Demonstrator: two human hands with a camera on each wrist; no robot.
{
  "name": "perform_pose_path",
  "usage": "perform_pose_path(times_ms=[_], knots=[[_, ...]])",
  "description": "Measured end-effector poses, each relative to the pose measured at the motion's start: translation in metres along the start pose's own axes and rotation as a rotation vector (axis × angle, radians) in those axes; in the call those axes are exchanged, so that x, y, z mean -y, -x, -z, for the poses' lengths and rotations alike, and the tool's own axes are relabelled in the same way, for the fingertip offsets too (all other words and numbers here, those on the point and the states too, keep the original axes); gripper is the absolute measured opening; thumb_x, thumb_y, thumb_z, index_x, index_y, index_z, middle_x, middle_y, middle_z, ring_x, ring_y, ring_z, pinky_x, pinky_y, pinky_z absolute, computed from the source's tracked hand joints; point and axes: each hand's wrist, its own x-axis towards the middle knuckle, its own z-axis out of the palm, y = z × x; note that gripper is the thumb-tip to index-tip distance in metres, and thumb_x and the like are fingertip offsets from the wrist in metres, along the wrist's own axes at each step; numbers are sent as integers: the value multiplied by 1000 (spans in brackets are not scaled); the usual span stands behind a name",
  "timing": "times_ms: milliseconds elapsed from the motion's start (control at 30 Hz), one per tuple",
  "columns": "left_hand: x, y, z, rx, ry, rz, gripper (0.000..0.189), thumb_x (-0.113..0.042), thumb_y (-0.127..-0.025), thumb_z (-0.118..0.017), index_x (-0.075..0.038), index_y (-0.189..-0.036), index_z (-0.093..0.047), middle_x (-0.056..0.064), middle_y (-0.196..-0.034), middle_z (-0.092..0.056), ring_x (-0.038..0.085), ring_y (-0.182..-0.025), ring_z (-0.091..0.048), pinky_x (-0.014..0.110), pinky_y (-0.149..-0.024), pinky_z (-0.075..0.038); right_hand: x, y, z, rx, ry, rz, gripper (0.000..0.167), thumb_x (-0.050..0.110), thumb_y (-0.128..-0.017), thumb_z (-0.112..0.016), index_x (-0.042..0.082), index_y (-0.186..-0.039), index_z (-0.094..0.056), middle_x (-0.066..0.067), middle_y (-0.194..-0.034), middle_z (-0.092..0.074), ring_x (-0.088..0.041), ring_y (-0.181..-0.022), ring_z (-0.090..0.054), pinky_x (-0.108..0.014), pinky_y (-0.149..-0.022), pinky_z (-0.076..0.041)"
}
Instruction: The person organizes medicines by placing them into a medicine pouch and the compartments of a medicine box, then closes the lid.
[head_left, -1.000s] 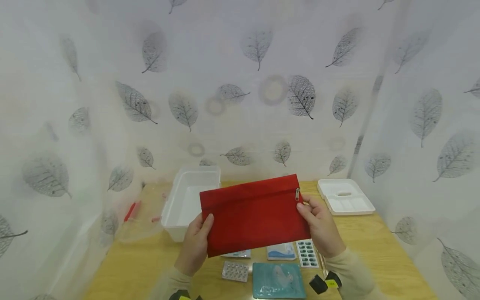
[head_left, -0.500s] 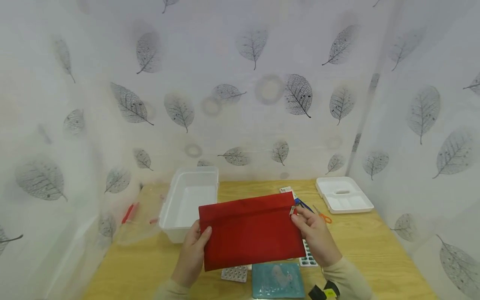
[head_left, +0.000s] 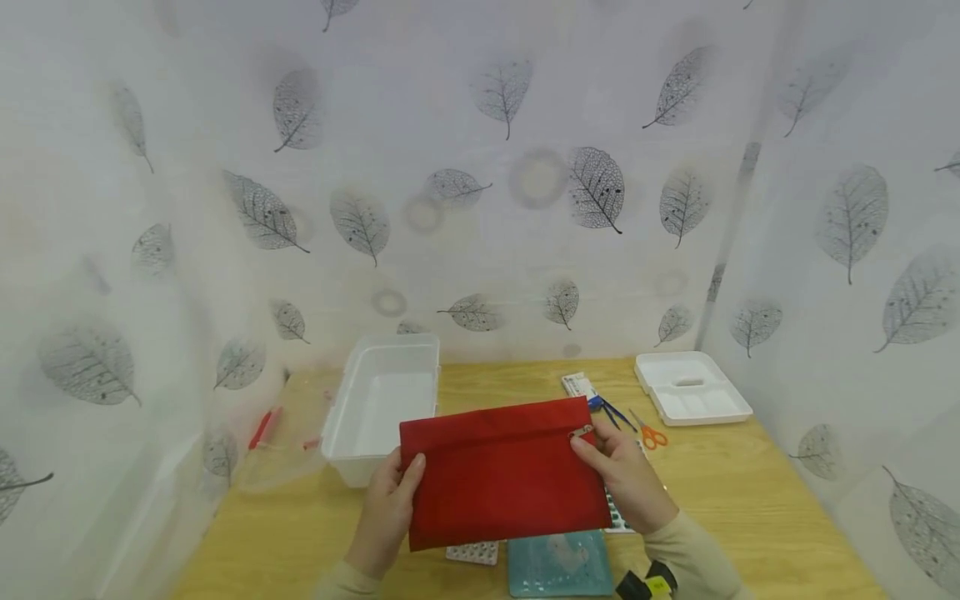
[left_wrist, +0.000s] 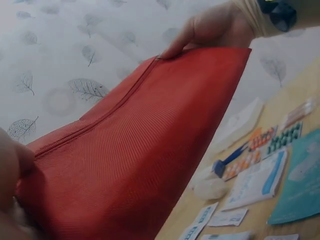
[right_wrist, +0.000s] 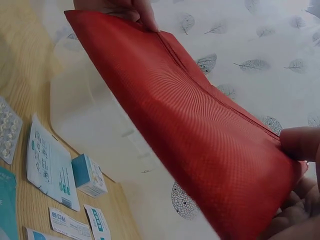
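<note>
A flat red zippered pouch point(head_left: 510, 487) is held up in front of me, above the table. My left hand point(head_left: 386, 508) grips its left side, thumb on the front face and fingers behind. At the upper right corner my right hand point(head_left: 633, 479) pinches the pouch, its thumb right at the metal zipper pull point(head_left: 581, 432). The closed zipper point(right_wrist: 220, 102) runs along the top edge in the right wrist view. Partly hidden below the pouch lie a teal packet point(head_left: 558, 567) and a silver blister pack point(head_left: 472, 552).
A white bin point(head_left: 382, 400) stands back left beside a clear lid with a red handle point(head_left: 261, 427). At the back right are a white tray point(head_left: 693, 387), orange scissors point(head_left: 651, 435) and blue tweezers point(head_left: 617, 412). A small teal-and-white box point(right_wrist: 89, 175) stands near several packets.
Both hands have lowered the pouch, bringing the scissors and tweezers behind it into view. My right thumb has shifted to the zipper pull, which has swung from hanging down to lying sideways.
</note>
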Motion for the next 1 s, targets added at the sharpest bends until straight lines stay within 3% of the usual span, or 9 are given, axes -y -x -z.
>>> perform_pose_path(times_ms=[167,467,567,667,733,800,867,933,1000], knots=[[-1,1,2,-57,-49,-60,39,-28,-100,-53,-3,-129,-45,18,-112,-63,26,-94,-62,34,-79,-53,3,2,-3,-23,-13,-5,44,22,-99,-56,3,-137,-43,-16,-114,-62,-30,-97,-65,-50,-77,-55],[-15,-6,3,-133,-98,-237,28,-10,-99,-54,-1,-124,-46,19,-110,-64,21,-97,-63,23,-82,-52,19,8,-3,-83,97,103,38,18,-96,-60,0,-129,-52,-16,-105,-67,-30,-89,-68,-47,-70,-57],[-21,-8,0,-186,-174,-371,28,-6,-96,-57,-3,-122,-49,13,-113,-63,21,-105,-61,21,-85,-50,28,12,-2,-100,178,155,35,17,-96,-61,-1,-125,-55,-13,-102,-68,-27,-86,-69,-43,-70,-57],[-31,-8,-7,-262,-297,-557,30,-1,-92,-61,-2,-121,-52,10,-118,-62,22,-112,-58,21,-89,-49,38,15,-2,-108,257,233,30,13,-95,-60,-2,-122,-57,-13,-101,-69,-24,-84,-69,-39,-69,-58],[-38,-7,-15,-283,-357,-693,29,2,-89,-62,-1,-118,-56,9,-116,-62,23,-108,-60,25,-87,-51,43,16,-3,-115,295,293,27,9,-95,-60,-2,-120,-59,-16,-101,-69,-23,-83,-70,-37,-68,-58],[-45,-5,-26,-250,-383,-810,25,6,-87,-62,0,-111,-61,9,-107,-65,23,-98,-63,29,-81,-53,47,16,-6,-127,325,348,24,5,-94,-60,-3,-116,-61,-18,-101,-69,-22,-81,-70,-36,-67,-58],[-50,-3,-38,-158,-383,-888,19,6,-87,-61,-2,-104,-63,7,-98,-67,20,-88,-64,29,-74,-55,49,16,-9,-135,347,393,21,3,-93,-61,-2,-113,-63,-18,-100,-70,-22,-79,-71,-36,-64,-58],[-54,0,-53,-56,-383,-918,14,3,-88,-62,-3,-100,-64,6,-91,-67,15,-78,-63,26,-67,-54,50,15,-14,-151,387,428,18,2,-92,-63,0,-110,-65,-16,-99,-71,-20,-78,-71,-35,-62,-58],[-56,2,-67,32,-389,-905,11,-2,-90,-62,-5,-100,-64,5,-90,-67,11,-77,-63,23,-66,-54,50,13,-20,-168,430,469,17,2,-91,-64,4,-108,-67,-12,-98,-72,-17,-76,-71,-33,-60,-57]])
